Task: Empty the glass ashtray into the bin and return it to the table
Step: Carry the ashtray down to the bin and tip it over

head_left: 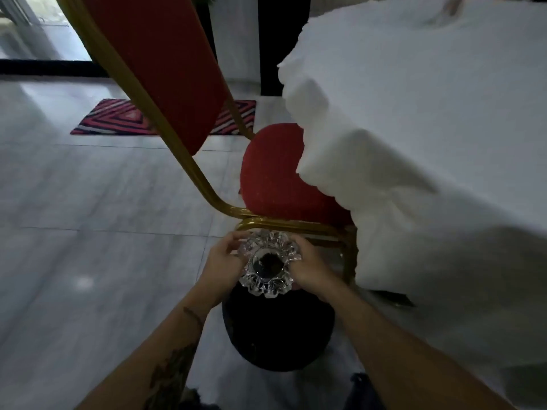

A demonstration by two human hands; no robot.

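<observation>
The glass ashtray [268, 264], clear with a scalloped rim, holds a dark heap of ash in its bowl. My left hand [222, 261] grips its left edge and my right hand [310, 265] grips its right edge. I hold it roughly level above the far rim of a round black bin [278, 329] that stands on the floor below my forearms. The table [429, 143], draped in a white cloth, fills the right side of the view.
A red chair with a gold frame [275, 173] stands just beyond the bin, its seat tucked under the tablecloth. Pale tiled floor [88, 232] spreads to the left. A red striped mat [118, 118] lies farther back.
</observation>
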